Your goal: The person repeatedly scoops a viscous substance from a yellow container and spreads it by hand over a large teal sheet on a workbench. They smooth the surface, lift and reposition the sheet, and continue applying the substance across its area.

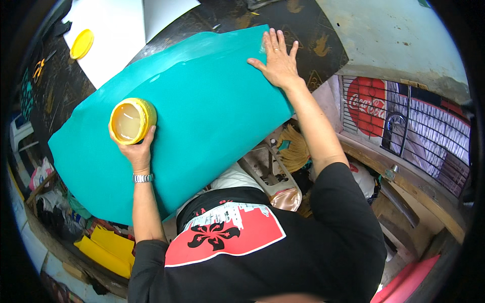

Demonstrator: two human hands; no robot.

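Observation:
A large teal sheet [202,111] spreads over the dark table and hangs past its near edge toward my lap. Over the sheet's left part, my left hand [136,151] is closed round a yellow open-topped jar [149,117]. Cloudy, pale beige liquid [128,122] shows inside it. My right hand [278,61] lies flat with fingers spread at the sheet's far right corner, palm down and holding nothing. A shiny, wet-looking patch shows beside its fingers, and a paler band runs along the sheet's far edge.
A yellow round lid [82,44] rests on white sheets [113,30] at the far left. Orange-handled scissors [39,69] lie left of them on the stained black tabletop [227,17]. Yellow folded material [106,250] sits low at left; a barred window [404,116] is at right.

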